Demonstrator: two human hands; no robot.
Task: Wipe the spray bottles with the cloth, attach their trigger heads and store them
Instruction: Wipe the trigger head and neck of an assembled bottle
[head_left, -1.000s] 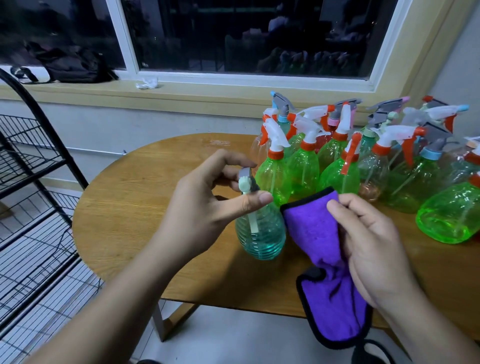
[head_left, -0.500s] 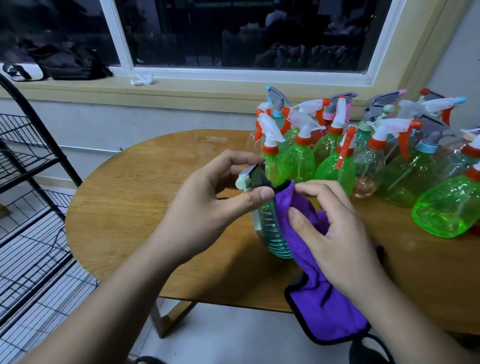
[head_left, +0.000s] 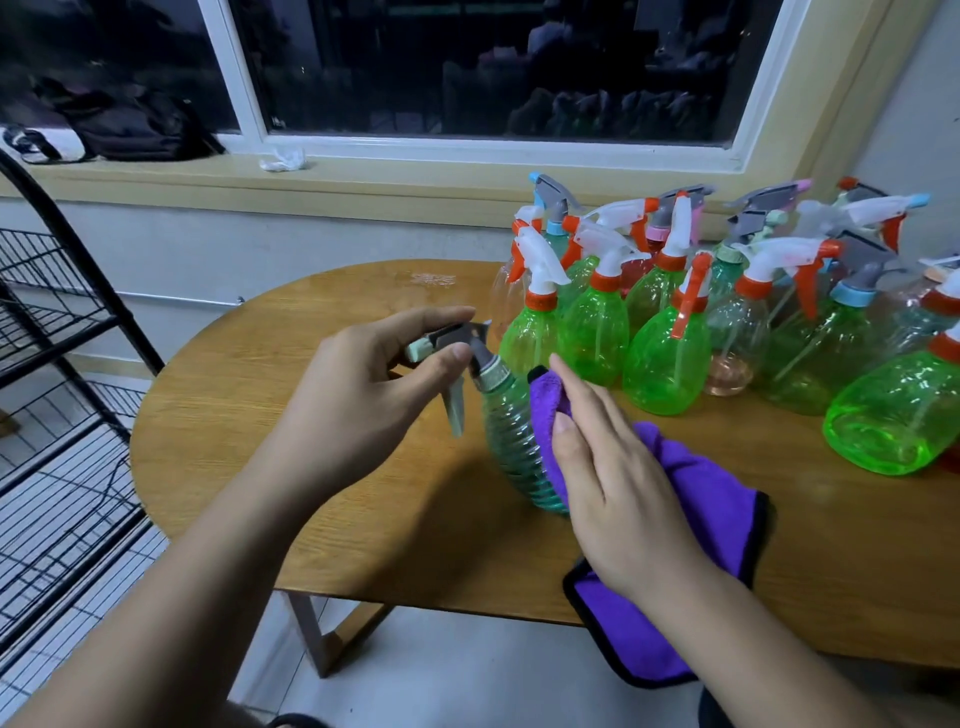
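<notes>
Far left, the black wire rack (head_left: 57, 332), likely where bottles get stored. On the desk (head_left: 249, 415), the left hand (head_left: 358, 400) pinches the trigger head (head_left: 457, 335) of the teal bottle (head_left: 511, 441), which leans over. Right beside it, the right hand (head_left: 613, 483) lies flat, fingers straight, pressing the purple cloth (head_left: 711, 488) against the bottle's side. That's the wiping step, I'd say. Next move calls for rubbing round the ribbed body. Further right, a crowd of capped bottles (head_left: 670, 374) stands by.
</notes>
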